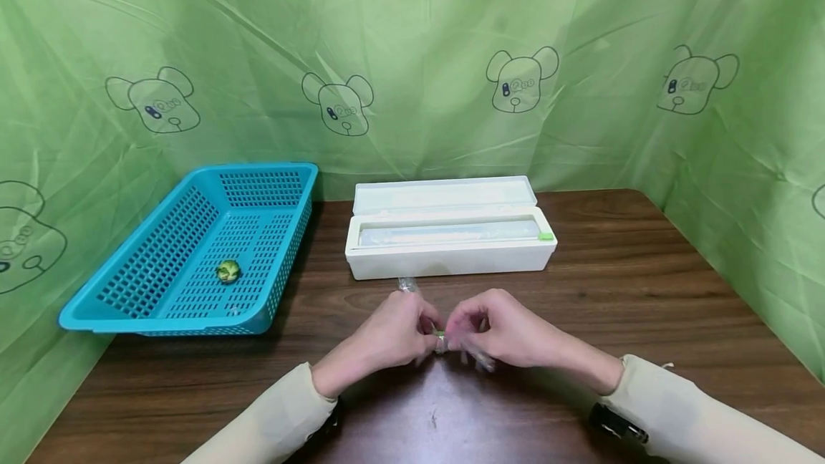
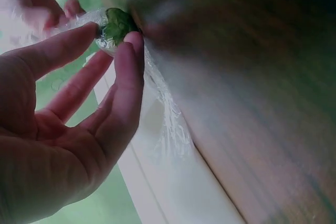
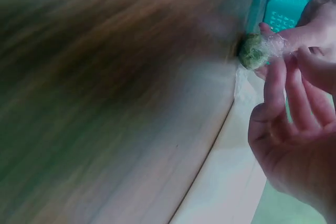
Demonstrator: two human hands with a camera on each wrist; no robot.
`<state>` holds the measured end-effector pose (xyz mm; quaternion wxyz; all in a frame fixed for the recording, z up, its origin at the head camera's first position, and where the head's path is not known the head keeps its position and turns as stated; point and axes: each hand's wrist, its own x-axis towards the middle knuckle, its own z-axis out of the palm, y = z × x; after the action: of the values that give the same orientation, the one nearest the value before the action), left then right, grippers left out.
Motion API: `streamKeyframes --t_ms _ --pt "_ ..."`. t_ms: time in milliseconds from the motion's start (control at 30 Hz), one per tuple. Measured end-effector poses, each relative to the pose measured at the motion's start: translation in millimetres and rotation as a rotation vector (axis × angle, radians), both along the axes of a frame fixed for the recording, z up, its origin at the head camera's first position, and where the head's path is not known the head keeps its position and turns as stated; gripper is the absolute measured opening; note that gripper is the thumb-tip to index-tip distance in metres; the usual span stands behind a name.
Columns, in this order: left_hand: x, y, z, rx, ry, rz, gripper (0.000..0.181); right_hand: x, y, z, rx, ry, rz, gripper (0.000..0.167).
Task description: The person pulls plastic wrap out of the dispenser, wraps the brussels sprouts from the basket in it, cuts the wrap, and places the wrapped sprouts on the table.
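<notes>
A small green Brussels sprout (image 2: 119, 27) is wrapped in clear cling film (image 2: 172, 121). My left hand (image 1: 401, 329) pinches the wrapped sprout between thumb and fingertips, just above the table. In the right wrist view, film bunches on one side of the sprout (image 3: 252, 55), where the fingertips of my right hand (image 1: 509, 329) pinch it. A loose twist of film hangs below the right fingers in the head view, and another tail sticks out beyond the left hand. The hands nearly meet and hide most of the sprout from the head camera.
Behind the hands stands a white cling film box (image 1: 451, 261), its lid raised, with a green slider at its right end. A blue plastic basket (image 1: 293, 249) at the left holds another sprout (image 1: 228, 271). Green printed cloth (image 1: 425, 34) hangs around the brown wooden table (image 1: 644, 278).
</notes>
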<state>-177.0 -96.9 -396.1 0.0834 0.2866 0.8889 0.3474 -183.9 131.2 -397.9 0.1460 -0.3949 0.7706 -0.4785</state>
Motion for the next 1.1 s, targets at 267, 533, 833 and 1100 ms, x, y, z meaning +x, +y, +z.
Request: streamKeyframes --t_ms 267,533,833,1100 --pt "-1.5 -1.2 -0.8 -0.007 -0.025 0.005 0.014 -11.0 -15.4 -2.0 -0.003 -0.006 -0.126 0.006" --pt "-0.6 -2.4 0.8 0.077 -0.154 0.084 0.050 -17.8 -26.7 -6.9 0.024 -0.158 -0.246 0.006" --pt "1.2 -2.2 -0.1 0.078 -0.126 0.126 0.072 -22.9 -34.0 -19.6 0.094 -0.146 -0.291 0.006" --pt "8.7 -14.5 16.2 0.009 -0.095 0.117 0.068 -23.4 -37.7 -19.2 0.148 -0.186 -0.315 0.008"
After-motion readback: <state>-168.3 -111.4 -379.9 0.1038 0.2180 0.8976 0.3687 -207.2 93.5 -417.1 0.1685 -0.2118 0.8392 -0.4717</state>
